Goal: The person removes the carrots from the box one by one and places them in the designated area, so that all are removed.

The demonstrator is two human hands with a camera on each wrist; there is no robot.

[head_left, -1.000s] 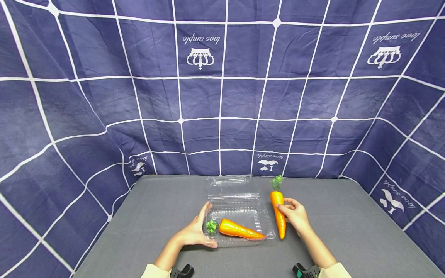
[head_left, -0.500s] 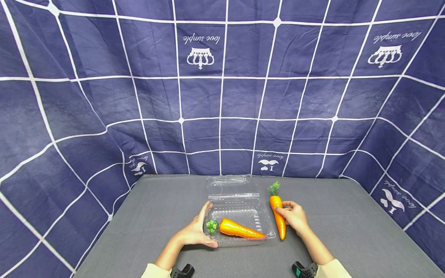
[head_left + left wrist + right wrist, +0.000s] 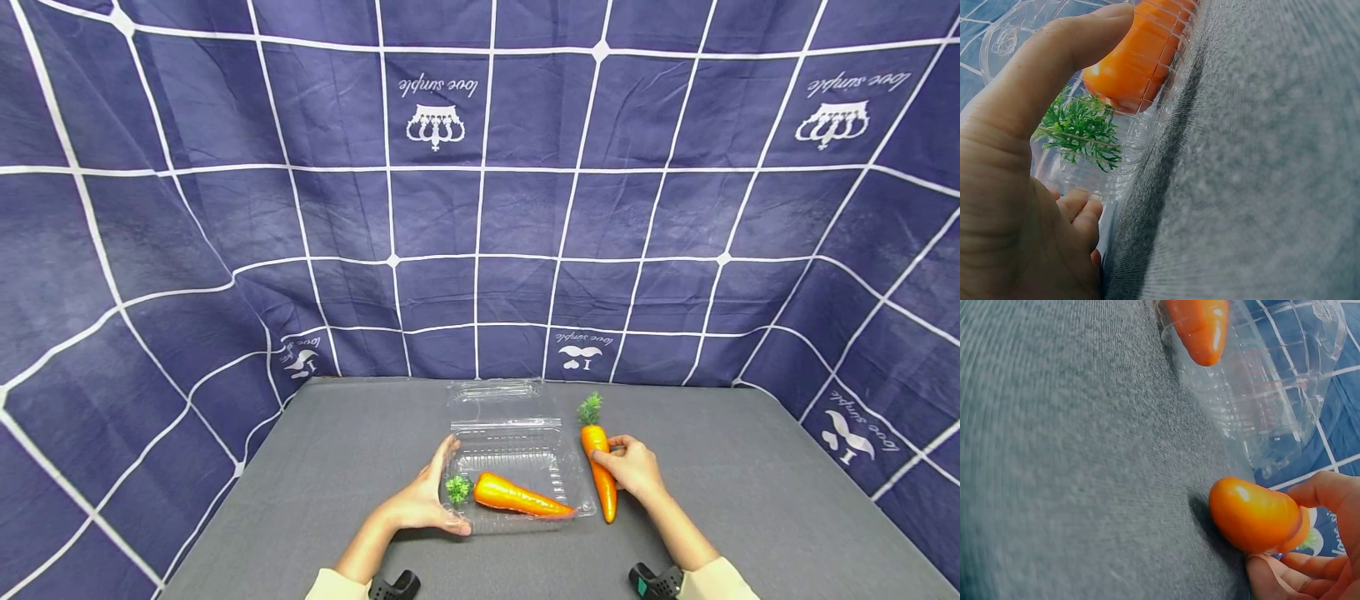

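Note:
A clear plastic clamshell box (image 3: pixel 502 450) lies on the grey table with its lid (image 3: pixel 495 406) folded back. In its near part rests an orange carrot (image 3: pixel 517 497), with green leaves (image 3: pixel 1082 125) to its left. My left hand (image 3: pixel 422 502) grips the box's left end, thumb along the near wall and fingers at the side. Just right of the box, my right hand (image 3: pixel 636 467) pinches a second carrot (image 3: pixel 602 477) between thumb and fingers. Its leafy top (image 3: pixel 590 408) points away from me and its tip points nearer. In the right wrist view, this carrot's tip (image 3: pixel 1244 509) is close over the table.
The grey tabletop (image 3: pixel 337 442) runs back to a dark blue cloth (image 3: pixel 435 292) with white grid lines. That cloth also rises along the left and right sides. A black wristband (image 3: pixel 393 586) shows at the left wrist, another wristband (image 3: pixel 656 583) at the right.
My right hand has brought the second carrot slightly nearer to me, and its leafy top has shifted a little left. My left hand and the box have stayed in place.

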